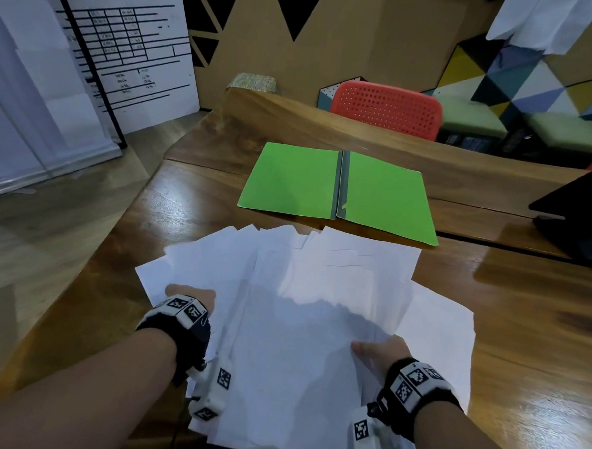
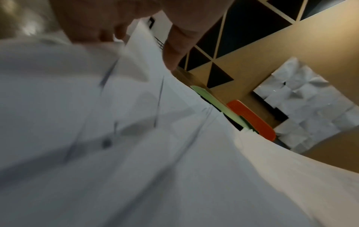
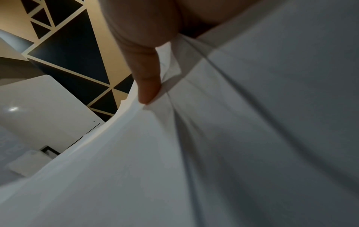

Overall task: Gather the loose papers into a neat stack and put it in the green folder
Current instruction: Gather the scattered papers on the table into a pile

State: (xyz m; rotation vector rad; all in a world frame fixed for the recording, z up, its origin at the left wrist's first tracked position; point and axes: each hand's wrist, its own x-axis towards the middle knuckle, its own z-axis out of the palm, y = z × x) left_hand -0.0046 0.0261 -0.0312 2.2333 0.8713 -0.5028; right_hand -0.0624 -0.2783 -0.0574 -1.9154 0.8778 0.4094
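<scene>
A: We have the loose white sheets of paper (image 1: 304, 293) fanned out on the brown wooden surface (image 1: 522, 322), just in front of us, their far corners splayed toward the open green card folder (image 1: 341, 189) that lies flat beyond them and slightly apart.

B: And our hands? Our left hand (image 1: 189, 296) sits at the left edge of the pile with its fingers curled onto the sheets; in the left wrist view the thumb and fingers (image 2: 174, 50) seem to close over a paper edge. Our right hand (image 1: 382, 354) has hold of the near right side, thumb (image 3: 147, 79) pressed down into sheets that buckle under it.

A: So both are gripping paper. We judge these sheets light, thin and floppy. They slide over one another easily and crease if we squeeze hard.

B: Then we should take them by the two long side edges, palms facing in, and coax the fan square instead of pinching a corner.

A: Agreed. A loose hold lets inner sheets slip out; tapping the edges on the surface should settle them. The red perforated plastic chair (image 1: 386, 107) stands well behind.
</scene>
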